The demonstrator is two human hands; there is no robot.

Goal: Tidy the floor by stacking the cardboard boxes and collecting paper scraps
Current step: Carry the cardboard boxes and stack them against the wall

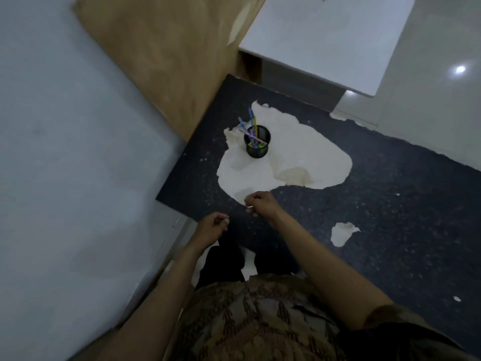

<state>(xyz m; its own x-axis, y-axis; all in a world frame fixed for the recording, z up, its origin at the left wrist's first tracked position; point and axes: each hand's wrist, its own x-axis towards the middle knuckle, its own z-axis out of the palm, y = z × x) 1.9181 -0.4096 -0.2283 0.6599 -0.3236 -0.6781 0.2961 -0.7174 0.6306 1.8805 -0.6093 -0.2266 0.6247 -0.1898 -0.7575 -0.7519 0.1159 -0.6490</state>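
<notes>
A large torn white paper sheet (pixel 289 157) lies on the dark speckled floor mat (pixel 390 204). A black mesh pen cup (pixel 257 144) with coloured pens stands on the sheet. My right hand (pixel 261 205) hovers at the sheet's near edge, fingers curled, pinching small white scraps. My left hand (pixel 212 226) is just left of it with fingers curled; nothing shows in it. A smaller paper scrap (pixel 342 233) lies to the right on the mat. A brown cardboard sheet (pixel 166 56) leans at the upper left.
A white table top (pixel 325 35) stands at the back right over the mat. A pale wall or panel (pixel 65 165) fills the left side. Tiny white bits (pixel 456 298) dot the mat. More white paper (pixel 250 265) lies by my dark-clothed legs.
</notes>
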